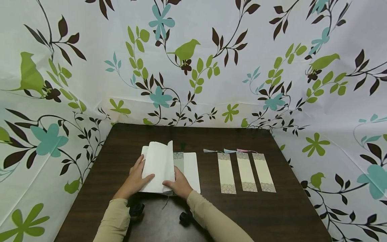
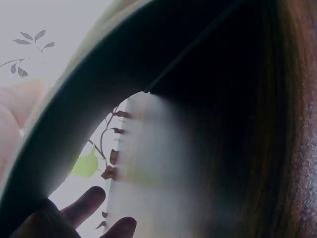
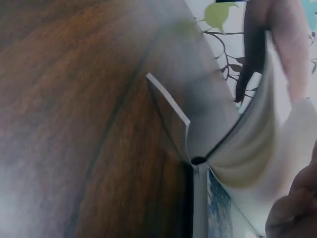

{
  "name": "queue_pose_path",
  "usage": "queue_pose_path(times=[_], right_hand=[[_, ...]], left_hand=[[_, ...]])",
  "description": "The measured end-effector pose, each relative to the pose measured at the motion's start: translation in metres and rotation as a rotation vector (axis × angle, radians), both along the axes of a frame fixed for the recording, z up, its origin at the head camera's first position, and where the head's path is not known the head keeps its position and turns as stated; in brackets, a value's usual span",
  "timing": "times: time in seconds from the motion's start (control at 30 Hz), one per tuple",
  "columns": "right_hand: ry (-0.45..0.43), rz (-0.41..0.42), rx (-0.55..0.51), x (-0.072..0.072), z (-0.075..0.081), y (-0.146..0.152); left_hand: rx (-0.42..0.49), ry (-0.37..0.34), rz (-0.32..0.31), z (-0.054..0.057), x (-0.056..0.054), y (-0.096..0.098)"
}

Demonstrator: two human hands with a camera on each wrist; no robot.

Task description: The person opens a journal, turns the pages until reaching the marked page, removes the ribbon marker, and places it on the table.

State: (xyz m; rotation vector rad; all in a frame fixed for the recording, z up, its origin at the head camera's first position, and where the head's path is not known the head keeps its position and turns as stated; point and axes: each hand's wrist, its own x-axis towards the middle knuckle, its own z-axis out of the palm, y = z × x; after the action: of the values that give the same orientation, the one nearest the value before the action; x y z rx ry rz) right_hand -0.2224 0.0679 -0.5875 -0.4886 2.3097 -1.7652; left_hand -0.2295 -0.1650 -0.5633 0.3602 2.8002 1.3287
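Note:
An open book (image 1: 155,164) with blank white pages lies in front of me. My left hand (image 1: 136,179) grips its left side, thumb over the pages and fingers beneath the dark cover (image 2: 74,109), which arches up off the table in the left wrist view. With my right hand (image 1: 180,185) I hold a bunch of raised pages (image 3: 247,153) near the middle, thumb on top. Against the right-hand page (image 1: 191,168) lies a bookmark (image 1: 179,161) with a patterned top end and a dark green tassel (image 1: 182,146); the raised pages and my right hand hide part of it.
Three cream bookmarks with patterned ends, a left one (image 1: 226,173), a middle one (image 1: 246,171) and a right one (image 1: 264,173), lie on the dark wooden table (image 1: 248,218). Their tassels stretch leftward. A flowered curtain (image 1: 193,84) hangs behind and at both sides.

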Motion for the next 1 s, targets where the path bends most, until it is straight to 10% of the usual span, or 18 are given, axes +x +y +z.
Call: queue_pose_path(times=[0.5,1.0], right_hand=[[-0.205,0.024,-0.22,0.008,0.0,0.022],[0.305,0.288,0.325,0.011,0.0,0.014]], left_hand=[[0.056,-0.017,-0.004,0.0,0.001,-0.001],[0.091,-0.007,-0.005,0.002,-0.001,-0.002]])
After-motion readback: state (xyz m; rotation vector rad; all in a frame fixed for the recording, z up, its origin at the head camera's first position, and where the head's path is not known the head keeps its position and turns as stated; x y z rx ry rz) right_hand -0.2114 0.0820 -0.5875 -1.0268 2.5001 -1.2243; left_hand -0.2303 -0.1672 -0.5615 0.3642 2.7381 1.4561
